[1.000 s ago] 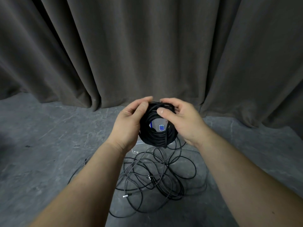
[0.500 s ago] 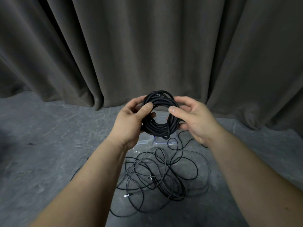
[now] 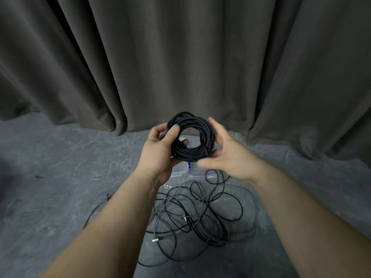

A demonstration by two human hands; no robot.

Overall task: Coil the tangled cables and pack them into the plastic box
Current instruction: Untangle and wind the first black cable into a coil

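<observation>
Both hands hold one finished black cable coil [image 3: 191,138] up in front of the curtain. Left hand [image 3: 160,151] grips the coil's left side, thumb hooked over the front of the loops and fingers curled behind, one fingertip showing through the hole. Right hand [image 3: 226,155] cups the right and lower edge with fingers loosely spread and fairly straight, supporting more than clamping; its lower fingers are blurred, so I cannot tell exactly how they lie.

Directly beneath the coil, on the floor [image 3: 60,177], sits the clear plastic box [image 3: 200,169] with a blue rim. It lies below and slightly beyond the hands, about centred between them, a little nearer the right one. The coil stands almost upright, its hole facing the camera, so it would need tipping flat to drop in, in my judgement. Just left of the box lies another clear piece [image 3: 177,173], perhaps the lid; the hands and coil cover most of both, and whether the box holds anything cannot be seen.

Nearer the person, the tangled cables [image 3: 196,213] sprawl across the floor between the forearms, thin black and grey strands overlapping, one metal plug end [image 3: 155,240] showing at the left.
</observation>
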